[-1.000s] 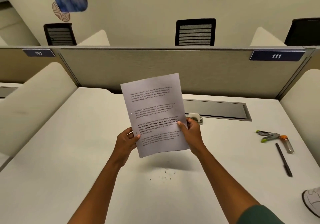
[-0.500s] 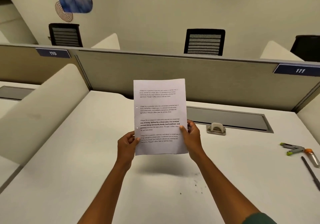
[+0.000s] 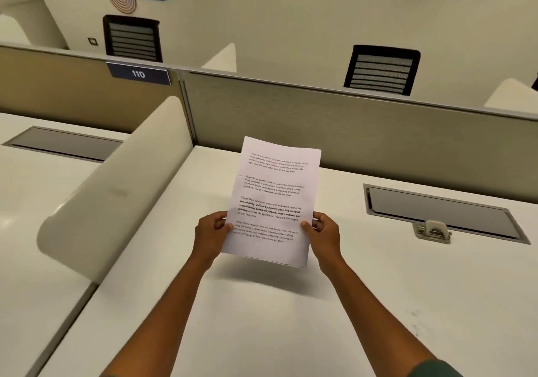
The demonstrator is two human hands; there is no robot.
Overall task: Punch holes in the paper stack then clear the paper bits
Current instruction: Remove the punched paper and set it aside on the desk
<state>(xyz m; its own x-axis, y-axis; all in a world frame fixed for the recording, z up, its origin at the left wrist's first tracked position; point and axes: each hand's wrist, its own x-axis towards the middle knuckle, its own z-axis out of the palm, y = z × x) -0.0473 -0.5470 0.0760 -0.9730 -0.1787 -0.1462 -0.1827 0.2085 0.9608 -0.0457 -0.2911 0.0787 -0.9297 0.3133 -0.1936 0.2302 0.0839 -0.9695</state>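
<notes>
Both hands hold the paper stack [image 3: 272, 202] up above the white desk [image 3: 262, 318], printed side facing the person and tilted slightly to the right. The left hand [image 3: 211, 235] pinches the lower left edge, thumb on the front of the sheet and fingers curled behind it; the right hand [image 3: 324, 235] grips the lower right edge the same way. One punched hole shows faintly near the left margin. The hole punch [image 3: 433, 231] sits on the desk well to the right, just in front of the grey cable tray lid [image 3: 436, 210]. A few dark paper bits [image 3: 414, 318] are scattered on the desk at the lower right, blurred.
</notes>
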